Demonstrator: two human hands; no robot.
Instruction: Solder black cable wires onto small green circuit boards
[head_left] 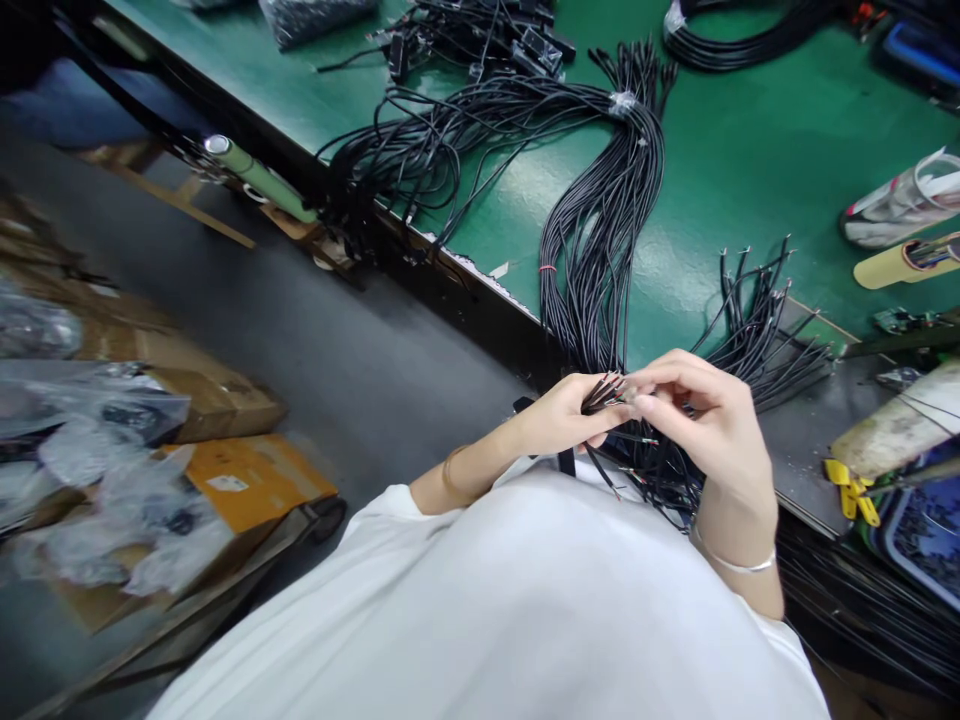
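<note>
My left hand is closed around several black cable ends, whose stripped tips show red and white wires. Close against it, my right hand pinches at those tips with thumb and forefinger; what lies between its fingers is too small to name. A long bundle of black cables runs from the bench down to just behind my hands, tied with a red band and a clear wrap. More cable ends fan out on the bench to the right, and others hang at my lap.
The green bench carries a heap of black connectors and leads, a clear cup and a yellow roll. Yellow-handled cutters lie at right. Cardboard boxes with plastic bags stand on the left. A green-handled bar juts from the bench edge.
</note>
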